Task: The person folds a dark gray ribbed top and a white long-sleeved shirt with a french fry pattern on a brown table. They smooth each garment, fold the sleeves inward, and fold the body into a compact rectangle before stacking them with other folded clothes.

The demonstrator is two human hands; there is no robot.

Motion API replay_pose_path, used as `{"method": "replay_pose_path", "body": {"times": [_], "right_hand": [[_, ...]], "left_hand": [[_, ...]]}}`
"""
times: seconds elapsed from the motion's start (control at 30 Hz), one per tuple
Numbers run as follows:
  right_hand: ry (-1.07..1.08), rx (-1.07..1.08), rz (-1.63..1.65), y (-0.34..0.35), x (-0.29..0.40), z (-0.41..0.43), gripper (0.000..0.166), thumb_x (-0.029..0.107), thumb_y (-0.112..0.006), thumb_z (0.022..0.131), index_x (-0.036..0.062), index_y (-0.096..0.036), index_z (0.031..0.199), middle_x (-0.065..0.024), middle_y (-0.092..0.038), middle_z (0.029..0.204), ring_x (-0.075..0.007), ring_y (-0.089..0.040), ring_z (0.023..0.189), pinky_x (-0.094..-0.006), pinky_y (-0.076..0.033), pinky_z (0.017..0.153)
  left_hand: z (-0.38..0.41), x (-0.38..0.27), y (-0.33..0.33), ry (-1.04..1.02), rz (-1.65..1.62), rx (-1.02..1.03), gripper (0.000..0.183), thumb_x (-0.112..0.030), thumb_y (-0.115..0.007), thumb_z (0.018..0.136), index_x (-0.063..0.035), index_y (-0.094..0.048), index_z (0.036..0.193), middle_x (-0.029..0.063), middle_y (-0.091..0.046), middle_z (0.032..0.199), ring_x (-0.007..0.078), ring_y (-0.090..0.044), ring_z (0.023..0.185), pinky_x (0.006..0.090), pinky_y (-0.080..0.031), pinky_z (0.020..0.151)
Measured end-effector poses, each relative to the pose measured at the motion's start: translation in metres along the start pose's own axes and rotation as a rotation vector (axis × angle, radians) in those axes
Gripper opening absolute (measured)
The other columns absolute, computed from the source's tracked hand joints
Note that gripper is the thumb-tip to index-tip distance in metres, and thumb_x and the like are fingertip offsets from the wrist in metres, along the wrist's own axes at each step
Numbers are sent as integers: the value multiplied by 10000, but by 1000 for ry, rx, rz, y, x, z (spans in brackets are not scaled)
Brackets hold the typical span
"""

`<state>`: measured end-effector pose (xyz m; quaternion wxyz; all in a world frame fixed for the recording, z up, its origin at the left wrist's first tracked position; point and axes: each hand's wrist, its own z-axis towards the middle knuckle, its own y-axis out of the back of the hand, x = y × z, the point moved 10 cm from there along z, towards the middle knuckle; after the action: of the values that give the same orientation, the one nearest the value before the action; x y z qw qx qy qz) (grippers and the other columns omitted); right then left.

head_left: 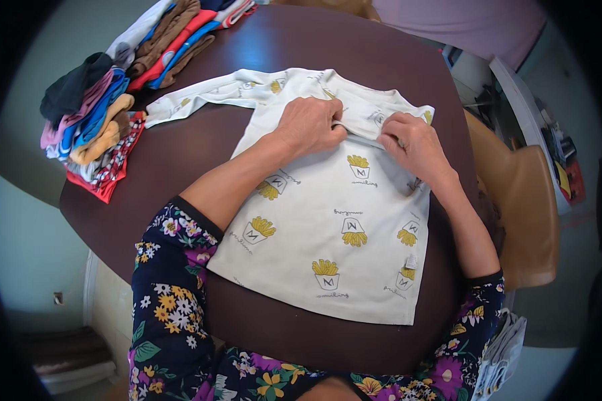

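Observation:
A white long-sleeved shirt printed with yellow french fries lies spread on the dark brown table, its neckline away from me and its hem toward me. One sleeve stretches out to the left. On the upper chest, my left hand pinches a fold of the fabric between thumb and fingers. To its right, my right hand grips the same band of cloth, which looks like the other sleeve turned in across the chest. My fingers partly hide it. A small tag shows near the right side seam.
Folded clothes stand in a pile at the table's left edge, with another folded row behind it. The round table has a tan chair at its right. Grey folded cloth is at lower right.

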<state>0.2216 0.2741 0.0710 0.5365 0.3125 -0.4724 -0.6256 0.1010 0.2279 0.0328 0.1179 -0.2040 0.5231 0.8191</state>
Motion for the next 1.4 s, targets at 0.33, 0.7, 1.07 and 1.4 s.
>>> {"method": "replay_pose_path", "body": {"times": [0.33, 0.7, 1.07, 1.4], "right_hand": [[186, -87, -14, -55, 29, 22, 412, 298, -560, 869, 62, -532, 1206, -141, -491, 1307, -303, -456, 1221, -435, -378, 982], [19, 222, -150, -64, -1, -2, 490, 334, -398, 928, 135, -421, 1376, -88, -310, 1481, -223, -244, 1382, -400, -186, 1133], [-13, 191, -92, -62, -5, -4, 476, 323, -455, 911, 141, -460, 1350, -95, -337, 1465, -237, -258, 1375, -409, -185, 1129], [-31, 234, -136, -72, -6, 0, 486, 372, -398, 943, 181, -404, 1390, -51, -293, 1490, -214, -203, 1398, -435, -156, 1149]], "left_hand": [[-60, 132, 65, 710, -558, -114, 187, -178, -545, 846, -11, -627, 862, 87, -668, 762, 123, -611, 612, 211, -484, 530], [-115, 171, 50, 894, -1533, -287, 391, -151, -493, 907, 118, -429, 1184, 245, -553, 1188, 332, -620, 1029, 330, -586, 718], [-79, 213, 25, 941, -1777, -245, 335, -303, -615, 876, -8, -517, 1000, 125, -631, 840, 181, -560, 628, 268, -437, 494], [-48, 255, 53, 714, -1411, -506, 198, -167, -559, 852, -57, -567, 1016, 100, -628, 947, 236, -616, 848, 344, -527, 734]]}}
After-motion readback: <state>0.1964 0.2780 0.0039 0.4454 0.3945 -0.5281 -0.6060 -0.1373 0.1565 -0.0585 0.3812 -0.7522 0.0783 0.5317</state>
